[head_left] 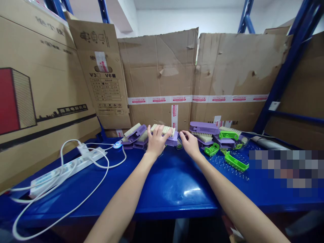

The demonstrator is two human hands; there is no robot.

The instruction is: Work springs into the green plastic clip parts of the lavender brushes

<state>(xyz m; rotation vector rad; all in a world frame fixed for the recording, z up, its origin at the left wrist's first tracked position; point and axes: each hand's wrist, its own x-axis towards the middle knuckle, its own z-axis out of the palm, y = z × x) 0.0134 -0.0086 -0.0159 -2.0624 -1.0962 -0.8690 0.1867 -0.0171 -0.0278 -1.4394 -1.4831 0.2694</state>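
My left hand is closed over a scrubbing brush with a purple body and cream bristles facing up. Just right of it, my right hand has its fingers curled in a pinch near the brush's end; whatever they hold, if anything, is hidden. Between the hands a small greenish part shows partly. More purple brushes with cream bristles are piled left of my left hand. Beyond my right hand lies another stack, topped by a purple brush body. Green plastic handles lie to the right.
Many small metal pieces are scattered around the green handles on the blue table. A white power strip with looping cables occupies the left side. Cardboard sheets stand along the back, and a blue metal post rises at right.
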